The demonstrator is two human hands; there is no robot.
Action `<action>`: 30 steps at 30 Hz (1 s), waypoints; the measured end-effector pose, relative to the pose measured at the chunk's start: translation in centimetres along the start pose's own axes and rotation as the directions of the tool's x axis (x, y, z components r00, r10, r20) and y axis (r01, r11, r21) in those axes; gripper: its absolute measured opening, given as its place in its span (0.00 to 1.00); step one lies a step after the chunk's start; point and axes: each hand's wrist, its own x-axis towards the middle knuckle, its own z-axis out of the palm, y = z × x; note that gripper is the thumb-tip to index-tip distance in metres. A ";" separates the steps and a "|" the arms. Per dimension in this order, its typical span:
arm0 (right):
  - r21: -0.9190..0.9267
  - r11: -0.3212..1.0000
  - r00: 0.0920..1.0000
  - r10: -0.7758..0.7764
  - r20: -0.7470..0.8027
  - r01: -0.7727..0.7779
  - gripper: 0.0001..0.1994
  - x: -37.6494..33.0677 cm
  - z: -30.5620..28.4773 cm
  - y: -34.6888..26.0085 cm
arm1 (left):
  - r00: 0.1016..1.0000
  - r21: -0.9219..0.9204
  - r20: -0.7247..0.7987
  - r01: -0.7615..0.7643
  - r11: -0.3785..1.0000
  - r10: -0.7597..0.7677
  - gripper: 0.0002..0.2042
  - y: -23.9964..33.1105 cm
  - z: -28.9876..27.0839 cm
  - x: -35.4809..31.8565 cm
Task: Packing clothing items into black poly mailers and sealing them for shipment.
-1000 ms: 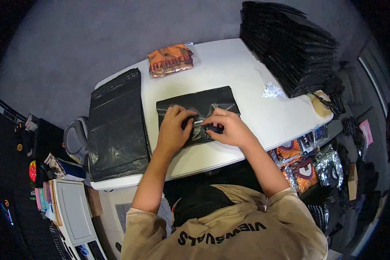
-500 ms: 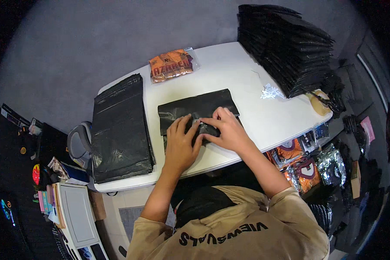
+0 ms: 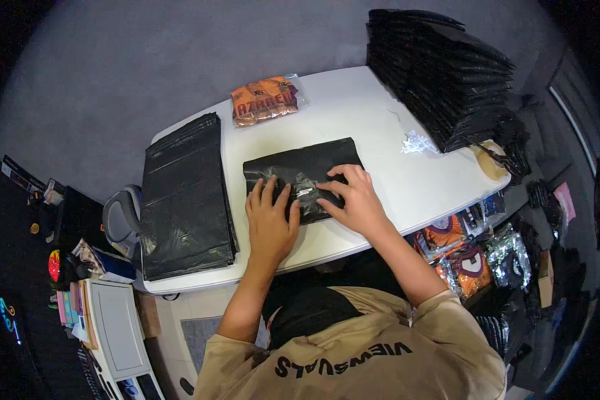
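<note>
A folded black plastic mailer bag [image 3: 300,160] lies flat on the white table in front of me, a small white label or strip [image 3: 304,193] near its middle. My left hand [image 3: 271,220] rests on the bag's left part with the fingers spread and pointing away from me. On the right part lies my right hand [image 3: 353,200], its thumb and forefinger stretched apart towards the white strip and the other fingers loosely bent. Neither hand grips anything. What is inside the bag is hidden.
Left of the bag lies a stack of flat black bags [image 3: 183,200]. Beyond it is an orange garment in clear plastic [image 3: 265,100]. A tall pile of black packages [image 3: 440,80], small white pieces [image 3: 418,142] and a tape roll [image 3: 492,160] are at the right.
The bag's near part has been folded down flat, and the white strip now shows. My hands have moved apart, the left one with its fingers spread wider.
</note>
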 end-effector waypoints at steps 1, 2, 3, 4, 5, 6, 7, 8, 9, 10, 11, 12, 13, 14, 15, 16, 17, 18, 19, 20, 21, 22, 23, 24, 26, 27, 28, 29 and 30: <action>0.009 1.000 1.000 0.027 -0.014 -0.027 0.17 -0.1 0.1 0.0 | 1.000 -0.001 0.001 0.000 1.000 0.000 0.21 0.2 0.0 0.0; 0.008 1.000 1.000 0.027 -0.014 -0.027 0.17 -0.2 0.2 0.0 | 0.996 -0.039 0.009 -0.083 0.996 0.084 0.20 0.4 0.1 0.0; 0.005 0.999 0.998 -0.054 -0.017 0.054 0.16 -0.3 0.3 -0.2 | 0.986 -0.077 0.014 -0.164 0.983 0.166 0.20 0.8 -0.1 0.1; 0.002 0.991 0.991 -0.136 -0.020 0.136 0.15 -0.3 0.4 -0.4 | 0.978 -0.033 0.000 -0.207 0.978 0.207 0.19 1.3 -0.5 0.1; 0.003 0.990 0.990 -0.138 -0.019 0.138 0.15 -0.3 0.3 -0.3 | 0.979 -0.032 -0.002 -0.205 0.978 0.205 0.19 1.1 -0.6 -0.1; 0.033 0.995 0.995 -0.095 0.002 0.095 0.14 -0.6 -0.1 0.0 | 0.985 -0.060 -0.004 -0.173 0.983 0.173 0.19 0.7 -0.5 -0.3; 0.062 0.997 0.998 -0.052 0.025 0.051 0.14 -0.7 -0.3 0.3 | 0.990 -0.088 -0.005 -0.140 0.986 0.140 0.20 0.3 -0.4 -0.4; 0.061 0.997 0.998 -0.049 0.025 0.047 0.14 -0.7 -0.4 0.4 | 0.993 -0.119 -0.031 -0.113 0.986 0.110 0.18 0.0 -0.2 -0.5; 0.090 0.996 1.000 -0.017 0.017 0.016 0.13 -0.6 -0.4 0.3 | 0.994 -0.119 -0.030 -0.110 0.987 0.107 0.18 0.3 -0.5 -0.4; 0.119 0.993 1.000 0.015 0.010 -0.016 0.11 -0.6 -0.4 0.1 | 0.992 -0.166 -0.046 -0.128 0.978 0.122 0.16 0.6 -0.7 -0.3; 0.120 0.993 1.000 0.015 0.013 -0.017 0.11 -0.6 -0.3 -0.1 | 0.989 -0.213 -0.062 -0.145 0.966 0.135 0.14 1.1 -0.8 -0.1; 0.088 0.995 0.999 -0.049 -0.022 0.051 0.11 -0.4 -0.1 -0.4 | 0.968 -0.153 -0.146 -0.226 0.962 0.204 0.10 1.9 -1.2 0.3; 0.053 0.992 0.992 -0.113 -0.056 0.116 0.10 -0.2 0.0 -0.6 | 0.968 -0.151 -0.148 -0.223 0.963 0.201 0.10 1.7 -1.1 0.2; 0.054 0.991 0.992 -0.117 -0.054 0.119 0.10 -0.3 0.0 -0.6 | 0.971 -0.190 -0.123 -0.226 0.955 0.206 0.09 1.3 -1.0 0.1; 0.060 0.995 0.997 -0.071 -0.039 0.074 0.10 -0.4 -0.1 -0.3 | 0.972 -0.229 -0.098 -0.231 0.946 0.214 0.07 1.0 -1.0 0.1; 0.066 0.997 0.999 -0.026 -0.023 0.027 0.11 -0.5 -0.2 -0.1 | 0.985 -0.227 -0.055 -0.169 0.959 0.161 0.06 0.7 -1.2 -0.1; 0.065 0.997 0.999 -0.028 -0.024 0.029 0.11 -0.4 -0.2 0.1 | 0.985 -0.226 -0.057 -0.169 0.959 0.160 0.06 0.5 -1.2 -0.1; 0.072 0.997 1.000 -0.018 -0.012 0.019 0.11 -0.2 -0.2 0.3 | 0.990 -0.240 -0.009 -0.140 0.961 0.142 0.06 0.3 -1.3 0.1; 0.078 0.997 1.000 -0.008 0.000 0.008 0.11 0.1 -0.2 0.4 | 0.991 -0.252 0.039 -0.111 0.961 0.124 0.06 0.2 -1.4 0.4; 0.077 0.997 1.000 -0.010 -0.001 0.010 0.11 0.6 -0.1 0.7 | 0.991 -0.252 0.037 -0.112 0.961 0.125 0.06 0.2 -1.3 1.1; 0.059 0.998 1.000 -0.017 0.022 0.016 0.13 1.6 0.1 0.8 | 0.994 -0.300 0.002 -0.104 0.948 0.109 0.09 0.3 -1.0 2.2; 0.036 0.999 0.999 -0.021 0.045 0.019 0.14 2.7 0.1 0.9 | 0.995 -0.352 -0.032 -0.101 0.930 0.096 0.11 0.4 -0.9 3.3; 0.033 0.999 0.999 -0.020 0.043 0.019 0.14 4.0 0.5 1.6 | 0.994 -0.354 -0.034 -0.105 0.929 0.099 0.11 0.1 -0.2 4.9; 0.014 0.999 0.997 -0.036 0.071 0.035 0.17 5.6 1.7 2.4 | 0.990 -0.289 -0.062 -0.142 0.947 0.130 0.16 -0.7 0.7 6.3; -0.012 0.999 0.994 -0.047 0.097 0.049 0.20 6.8 3.6 4.3 | 0.982 -0.228 -0.090 -0.184 0.956 0.168 0.20 -1.7 2.5 7.9; -0.090 0.996 0.987 -0.004 0.159 0.019 0.24 7.3 4.4 5.1 | 0.992 -0.200 0.059 -0.100 0.975 0.114 0.24 -1.9 3.1 8.6; -0.171 0.985 0.976 0.044 0.215 -0.007 0.28 7.7 4.6 5.6 | 0.978 -0.160 0.203 -0.022 0.987 0.055 0.29 -2.0 3.6 9.2; -0.174 0.985 0.977 0.040 0.208 -0.004 0.28 7.5 4.7 5.9 | 0.979 -0.158 0.196 -0.028 0.987 0.059 0.29 -2.1 4.0 9.0; -0.210 0.977 0.966 0.069 0.248 -0.015 0.30 7.1 5.0 6.0 | 0.972 -0.072 0.235 -0.009 0.997 0.026 0.31 -2.4 4.4 8.4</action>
